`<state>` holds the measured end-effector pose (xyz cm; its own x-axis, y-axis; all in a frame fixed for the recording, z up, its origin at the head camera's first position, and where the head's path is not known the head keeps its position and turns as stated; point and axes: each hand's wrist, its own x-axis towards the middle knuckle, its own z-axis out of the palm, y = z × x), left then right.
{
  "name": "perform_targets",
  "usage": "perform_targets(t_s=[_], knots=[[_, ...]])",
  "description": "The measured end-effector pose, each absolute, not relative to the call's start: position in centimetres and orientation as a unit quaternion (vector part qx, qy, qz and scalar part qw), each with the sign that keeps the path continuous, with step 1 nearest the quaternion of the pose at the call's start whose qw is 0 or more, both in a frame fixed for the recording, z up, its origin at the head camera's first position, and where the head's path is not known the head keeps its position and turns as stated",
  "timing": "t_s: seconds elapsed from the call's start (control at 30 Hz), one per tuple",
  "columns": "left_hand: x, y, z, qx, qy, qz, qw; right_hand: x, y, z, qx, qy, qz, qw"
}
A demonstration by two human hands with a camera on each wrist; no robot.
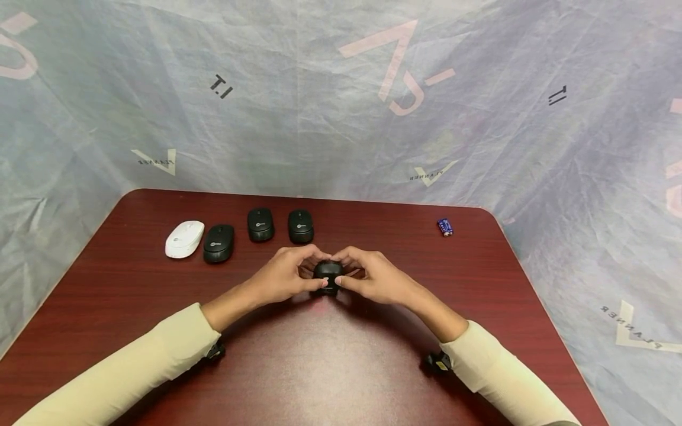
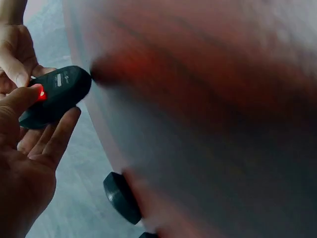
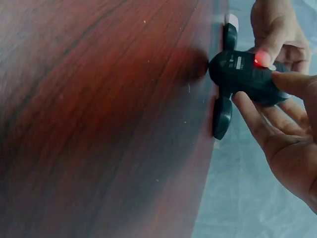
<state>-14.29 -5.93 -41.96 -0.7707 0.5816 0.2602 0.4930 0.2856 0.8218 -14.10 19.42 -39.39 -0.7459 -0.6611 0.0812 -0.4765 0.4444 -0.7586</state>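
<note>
Both hands hold a black computer mouse [image 1: 328, 271] over the middle of the table. Its underside, with a small label and a glowing red light, shows in both wrist views. My left hand [image 1: 282, 275] grips one side, its thumb at the red light. From the other side my right hand [image 1: 380, 279] grips it, thumb on the underside and fingers behind. The mouse is tilted up, one end close to the tabletop; whether it touches, I cannot tell.
Beyond and left of the hands lie a white mouse [image 1: 184, 239] and black mice [image 1: 218, 244], [image 1: 260, 225], [image 1: 301, 226] on the red-brown table [image 1: 330, 367]. A small blue packet [image 1: 444, 227] lies at the back right. A grey printed sheet [image 1: 298, 118] hangs behind.
</note>
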Motion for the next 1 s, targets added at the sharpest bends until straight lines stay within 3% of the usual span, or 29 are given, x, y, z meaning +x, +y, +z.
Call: perform_targets(t_s=[0.13, 0.27, 0.57, 1.0], knots=[[-14.1, -6.1, -41.8, 0.419, 0.8, 0.428, -0.02, -13.6, 19.4, -39.1, -0.371, 0.833, -0.398, 0.101], [-14.0, -6.4, -42.0, 0.47, 0.787, 0.397, -0.045, -13.2, 19.4, -39.3, -0.378, 0.828, -0.403, 0.096], [-13.8, -7.2, -42.3, 0.479, 0.769, 0.423, -0.002, -12.6, 19.2, -40.0, -0.267, 0.851, -0.425, 0.156], [-11.9, -7.6, -42.0, 0.432, 0.792, 0.428, 0.059, -10.1, 18.1, -40.1, -0.377, 0.872, -0.308, 0.052]])
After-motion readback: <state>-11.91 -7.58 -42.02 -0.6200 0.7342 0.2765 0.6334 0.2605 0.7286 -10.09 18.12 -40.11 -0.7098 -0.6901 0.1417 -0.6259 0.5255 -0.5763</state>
